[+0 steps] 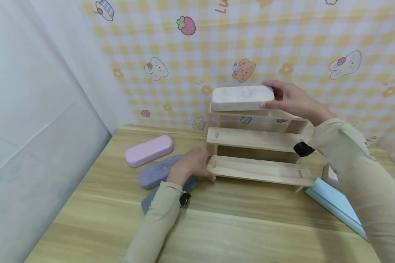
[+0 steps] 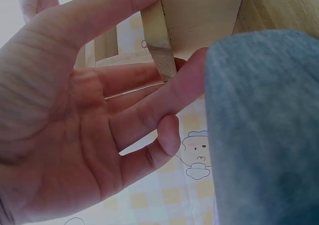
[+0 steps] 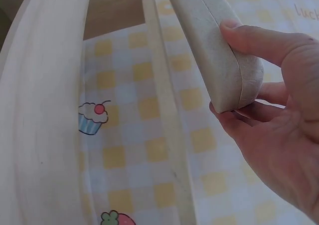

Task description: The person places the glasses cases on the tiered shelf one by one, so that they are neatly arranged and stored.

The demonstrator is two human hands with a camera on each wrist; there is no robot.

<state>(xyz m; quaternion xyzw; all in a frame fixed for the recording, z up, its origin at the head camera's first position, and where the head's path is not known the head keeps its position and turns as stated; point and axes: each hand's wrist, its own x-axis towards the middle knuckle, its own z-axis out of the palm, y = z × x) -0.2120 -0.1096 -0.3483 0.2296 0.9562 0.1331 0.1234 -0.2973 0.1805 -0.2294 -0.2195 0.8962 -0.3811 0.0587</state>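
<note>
A white glasses case [image 1: 241, 98] lies along the left part of the top tier of a three-tier wooden stand [image 1: 260, 166]. My right hand [image 1: 291, 98] grips the case's right end, thumb on the near side and fingers behind, as the right wrist view also shows on the case [image 3: 219, 50]. At the stand's lower left end is my left hand [image 1: 192, 164], its thumb at the front and its fingers round the side board [image 2: 158, 40]. Beneath the left wrist lie a blue-purple glasses case [image 1: 156, 173] and a grey-blue case [image 1: 148, 201], partly hidden.
A pink glasses case [image 1: 149, 150] lies at the left on the wooden table [image 1: 237, 241]. Right of the stand are a light blue case [image 1: 337, 206] and a pale case [image 1: 330, 176] partly behind the right sleeve. A checked cloth [image 1: 191, 54] hangs behind the stand.
</note>
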